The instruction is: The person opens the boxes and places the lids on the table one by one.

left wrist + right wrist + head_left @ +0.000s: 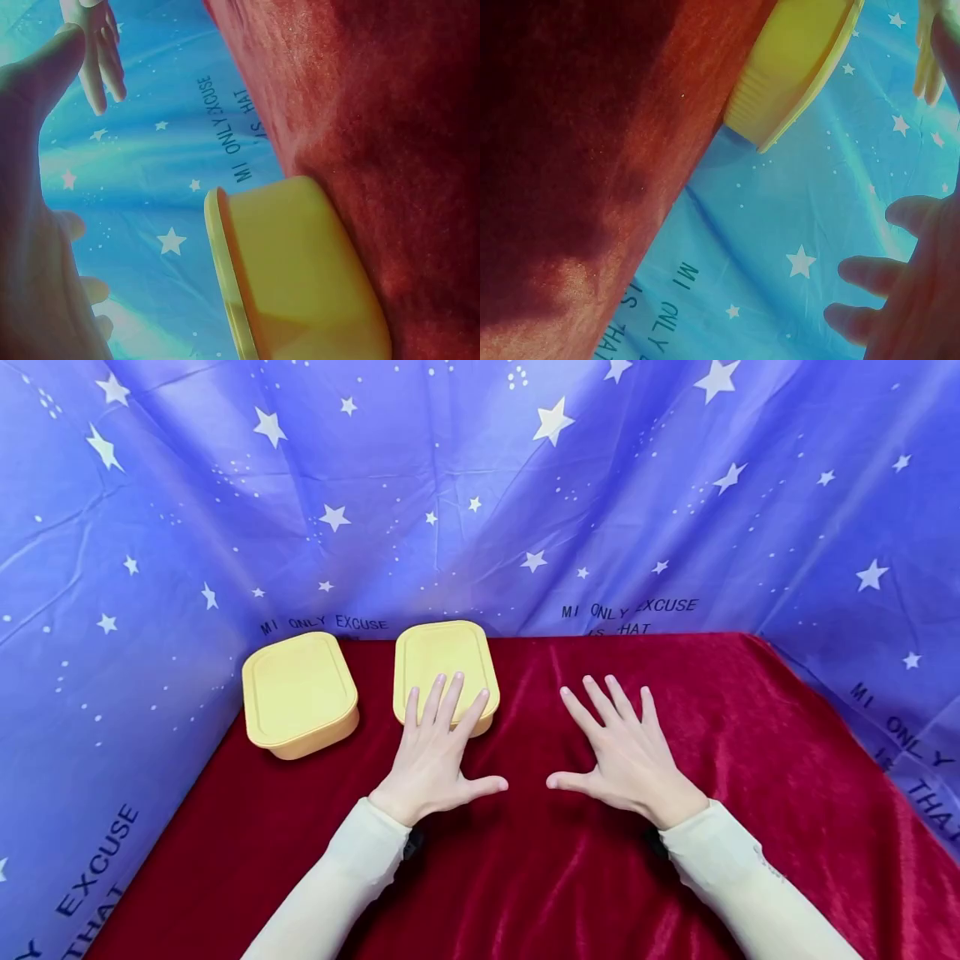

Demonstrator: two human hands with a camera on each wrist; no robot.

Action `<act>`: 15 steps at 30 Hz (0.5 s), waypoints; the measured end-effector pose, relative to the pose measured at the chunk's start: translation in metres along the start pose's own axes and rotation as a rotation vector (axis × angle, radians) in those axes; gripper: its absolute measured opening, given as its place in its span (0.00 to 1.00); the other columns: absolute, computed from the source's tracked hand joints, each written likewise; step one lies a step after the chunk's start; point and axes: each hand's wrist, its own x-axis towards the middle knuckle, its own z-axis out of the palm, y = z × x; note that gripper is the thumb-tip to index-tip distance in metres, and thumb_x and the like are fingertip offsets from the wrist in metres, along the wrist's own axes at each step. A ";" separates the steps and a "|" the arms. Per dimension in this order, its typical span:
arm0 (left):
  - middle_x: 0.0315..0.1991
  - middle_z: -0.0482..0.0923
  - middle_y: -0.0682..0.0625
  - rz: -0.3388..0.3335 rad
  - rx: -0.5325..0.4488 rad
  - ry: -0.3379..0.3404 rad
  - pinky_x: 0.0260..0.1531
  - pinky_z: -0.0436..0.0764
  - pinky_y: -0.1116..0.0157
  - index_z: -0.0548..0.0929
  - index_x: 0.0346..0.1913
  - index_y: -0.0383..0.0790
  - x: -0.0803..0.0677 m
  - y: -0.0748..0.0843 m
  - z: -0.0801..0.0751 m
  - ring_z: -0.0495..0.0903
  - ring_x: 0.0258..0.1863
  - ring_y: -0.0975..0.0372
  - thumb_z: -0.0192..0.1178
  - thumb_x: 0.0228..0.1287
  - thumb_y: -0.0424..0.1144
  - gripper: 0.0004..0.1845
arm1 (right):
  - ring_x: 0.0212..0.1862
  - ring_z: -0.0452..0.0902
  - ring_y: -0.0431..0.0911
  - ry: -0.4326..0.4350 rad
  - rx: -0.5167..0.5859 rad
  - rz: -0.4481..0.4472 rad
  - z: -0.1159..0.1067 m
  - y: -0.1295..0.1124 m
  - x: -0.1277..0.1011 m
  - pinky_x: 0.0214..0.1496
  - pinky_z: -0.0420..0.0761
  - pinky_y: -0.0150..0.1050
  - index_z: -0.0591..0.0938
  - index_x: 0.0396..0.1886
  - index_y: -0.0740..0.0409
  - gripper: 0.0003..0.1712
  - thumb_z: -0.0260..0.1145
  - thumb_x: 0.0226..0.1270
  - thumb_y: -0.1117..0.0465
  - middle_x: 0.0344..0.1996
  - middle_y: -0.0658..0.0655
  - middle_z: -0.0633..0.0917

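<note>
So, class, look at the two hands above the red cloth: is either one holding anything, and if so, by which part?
Nothing is held. The left hand and the right hand are both spread flat and open; the left fingers reach over the nearer yellow box without gripping it.

The blue starred backdrop cloth carries repeated dark print. It reads "MI ONLY EXCUSE IS THAT".

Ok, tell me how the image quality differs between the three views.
Head view: even light, sharp, true colours, both hands spread above the red cloth. Left wrist view: the left hand is a blurred, shadowed mass and the backdrop turns cyan. Right wrist view: same cyan cast, cloth dark at upper left.
</note>
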 end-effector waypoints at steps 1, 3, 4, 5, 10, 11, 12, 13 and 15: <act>0.76 0.40 0.41 -0.003 0.003 -0.003 0.67 0.33 0.42 0.51 0.76 0.52 0.000 -0.001 0.000 0.37 0.74 0.46 0.50 0.42 0.82 0.60 | 0.74 0.43 0.59 -0.003 0.002 -0.001 0.000 0.000 0.001 0.66 0.40 0.69 0.54 0.76 0.42 0.65 0.51 0.40 0.14 0.72 0.62 0.58; 0.76 0.40 0.41 -0.006 0.007 -0.005 0.67 0.33 0.42 0.50 0.76 0.52 0.000 -0.002 0.000 0.37 0.74 0.46 0.49 0.42 0.82 0.60 | 0.74 0.43 0.60 -0.003 -0.002 -0.006 0.000 -0.001 0.003 0.66 0.40 0.69 0.54 0.76 0.42 0.65 0.51 0.40 0.14 0.72 0.62 0.58; 0.76 0.40 0.41 -0.006 0.007 -0.003 0.67 0.33 0.42 0.51 0.76 0.52 0.000 -0.003 0.000 0.37 0.74 0.46 0.49 0.42 0.82 0.60 | 0.74 0.44 0.60 0.000 -0.004 -0.009 0.001 -0.001 0.004 0.66 0.40 0.69 0.54 0.76 0.42 0.65 0.51 0.40 0.14 0.72 0.62 0.58; 0.76 0.41 0.41 -0.005 0.008 -0.002 0.67 0.33 0.42 0.51 0.76 0.52 0.000 -0.004 -0.001 0.37 0.74 0.46 0.49 0.42 0.82 0.60 | 0.74 0.44 0.60 0.004 -0.010 -0.013 0.001 -0.001 0.005 0.66 0.41 0.69 0.54 0.76 0.42 0.65 0.51 0.40 0.13 0.72 0.62 0.58; 0.76 0.40 0.41 -0.013 0.014 -0.018 0.67 0.35 0.41 0.51 0.76 0.52 0.000 -0.009 -0.001 0.36 0.74 0.46 0.48 0.42 0.83 0.60 | 0.73 0.46 0.61 0.024 -0.027 -0.026 0.001 -0.001 0.012 0.66 0.42 0.69 0.54 0.76 0.42 0.66 0.50 0.39 0.13 0.72 0.62 0.59; 0.76 0.40 0.41 -0.017 0.020 -0.025 0.67 0.35 0.41 0.50 0.76 0.52 -0.001 -0.010 -0.001 0.36 0.74 0.46 0.48 0.42 0.83 0.60 | 0.73 0.46 0.61 0.024 -0.028 -0.028 0.001 -0.001 0.013 0.66 0.42 0.69 0.55 0.76 0.42 0.66 0.50 0.39 0.13 0.72 0.62 0.59; 0.76 0.40 0.41 -0.021 0.025 -0.028 0.67 0.35 0.41 0.50 0.76 0.52 -0.001 -0.011 -0.001 0.36 0.74 0.46 0.48 0.42 0.83 0.60 | 0.73 0.46 0.61 0.024 -0.027 -0.030 0.002 -0.002 0.015 0.66 0.42 0.68 0.55 0.76 0.42 0.66 0.49 0.39 0.13 0.72 0.62 0.58; 0.76 0.40 0.41 -0.026 0.030 -0.033 0.67 0.36 0.40 0.49 0.76 0.52 -0.001 -0.013 -0.001 0.36 0.74 0.46 0.47 0.42 0.83 0.60 | 0.73 0.46 0.61 0.020 -0.023 -0.032 0.002 -0.002 0.017 0.67 0.42 0.68 0.55 0.76 0.42 0.66 0.49 0.39 0.13 0.72 0.61 0.58; 0.76 0.40 0.41 -0.032 0.039 -0.038 0.67 0.35 0.41 0.49 0.76 0.52 -0.002 -0.016 -0.001 0.36 0.74 0.46 0.47 0.42 0.83 0.60 | 0.73 0.46 0.60 0.019 -0.021 -0.039 0.003 -0.004 0.021 0.67 0.43 0.67 0.55 0.76 0.42 0.65 0.48 0.40 0.13 0.72 0.61 0.58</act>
